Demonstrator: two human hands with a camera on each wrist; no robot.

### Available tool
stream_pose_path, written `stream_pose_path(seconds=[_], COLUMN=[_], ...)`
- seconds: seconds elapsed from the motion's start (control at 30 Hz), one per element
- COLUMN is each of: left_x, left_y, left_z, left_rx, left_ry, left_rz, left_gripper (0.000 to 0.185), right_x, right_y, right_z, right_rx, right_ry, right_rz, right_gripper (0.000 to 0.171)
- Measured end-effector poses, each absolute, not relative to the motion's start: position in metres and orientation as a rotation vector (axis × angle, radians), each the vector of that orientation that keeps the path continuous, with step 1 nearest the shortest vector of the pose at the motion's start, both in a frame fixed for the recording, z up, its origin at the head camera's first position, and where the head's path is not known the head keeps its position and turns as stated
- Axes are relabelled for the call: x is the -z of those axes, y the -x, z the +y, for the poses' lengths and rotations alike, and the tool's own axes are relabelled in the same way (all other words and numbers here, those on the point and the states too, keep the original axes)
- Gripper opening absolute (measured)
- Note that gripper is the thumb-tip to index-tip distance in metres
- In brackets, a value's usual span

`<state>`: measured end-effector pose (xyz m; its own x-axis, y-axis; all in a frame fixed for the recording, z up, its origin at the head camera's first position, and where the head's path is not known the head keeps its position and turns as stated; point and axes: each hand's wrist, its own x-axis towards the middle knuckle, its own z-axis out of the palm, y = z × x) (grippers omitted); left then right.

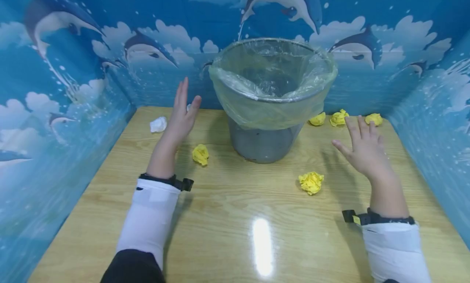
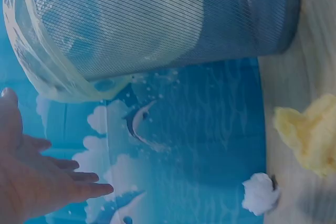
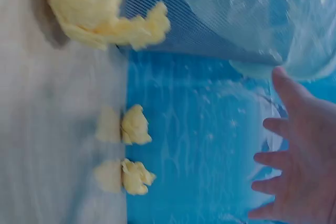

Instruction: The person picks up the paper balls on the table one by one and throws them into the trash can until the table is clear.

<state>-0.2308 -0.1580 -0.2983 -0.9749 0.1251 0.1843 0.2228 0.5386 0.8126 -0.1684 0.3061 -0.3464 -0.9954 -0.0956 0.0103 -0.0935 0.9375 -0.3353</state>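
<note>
Two bare hands hover over the wooden table (image 1: 235,234), both with fingers straight and nothing held. The left hand (image 1: 181,116) stands edge-up at about 9 o'clock from the mesh bin (image 1: 269,99); the right hand (image 1: 363,148) is spread palm-down at about 3 o'clock from it.

We count six crumpled paper balls. The near yellow ball (image 1: 311,182) lies at about 5 o'clock from the bin, down and to the left of the right hand and apart from it. The left yellow ball (image 1: 200,154) sits at about 8 o'clock from the bin, just beside the left wrist. The white ball (image 1: 158,124) rests at 9 o'clock, near the left wall. Three yellow balls (image 1: 338,118) line the back edge at 2 o'clock, just beyond the right fingertips.

We judge the balls light, soft and springy — a loose pinch across the middle should do, with no risk of breakage. The thin plastic liner (image 1: 257,111) folded over the bin's rim looks slippery and easily snagged; the bin itself is likely light enough to tip if knocked.

Blue dolphin-print walls (image 1: 66,111) close the left, back and right edges. Open room lies toward 6 o'clock — the front of the table.
</note>
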Motion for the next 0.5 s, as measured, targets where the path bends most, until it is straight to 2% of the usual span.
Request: stream_pose_path(seconds=[0.27,0.5], left_x=[0.276,0.26], left_y=[0.242,0.252], left_z=[-0.14,-0.126], left_rx=[1.533,1.591], left_ry=[0.302,0.278], left_rz=[-2.575,-2.559], left_gripper=[0.072,0.07], right_x=[0.359,0.368], right_y=[0.161,0.153], right_z=[0.282,0.269], right_rx=[0.472,0.415], right_ry=[0.452,0.729], right_rz=[3.089,3.055], right_gripper=[0.077,0.075])
